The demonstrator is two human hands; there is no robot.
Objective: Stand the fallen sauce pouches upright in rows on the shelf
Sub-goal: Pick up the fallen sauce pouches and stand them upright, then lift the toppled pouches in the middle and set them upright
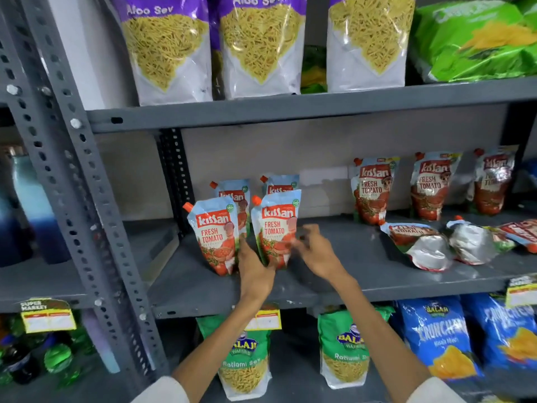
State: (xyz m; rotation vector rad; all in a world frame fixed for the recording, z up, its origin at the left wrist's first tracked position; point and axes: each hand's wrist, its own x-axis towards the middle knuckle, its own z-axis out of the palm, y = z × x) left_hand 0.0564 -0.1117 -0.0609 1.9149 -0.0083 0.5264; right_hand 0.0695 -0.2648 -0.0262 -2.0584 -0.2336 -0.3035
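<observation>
Red and blue tomato sauce pouches with orange spouts fill the middle shelf [191,289]. At the left, two stand in front [213,237] [276,222] and two behind [235,193] [280,184]. My left hand [255,269] grips the lower left corner of the front right pouch, fingers reaching between the two front ones. Just to that pouch's right, my right hand [315,253] is blurred, fingers spread and holding nothing. Three more pouches stand along the back right [370,190] [430,187] [494,181]. Three lie fallen in front of them [418,242] [470,242] [520,231].
A perforated grey upright [75,175] frames the shelf's left side. Aloo Sev bags [261,48] and a green snack bag [476,39] sit on the shelf above. Green sev bags [247,356] and blue chip bags [441,335] fill the shelf below. Bare shelf lies between the two pouch groups.
</observation>
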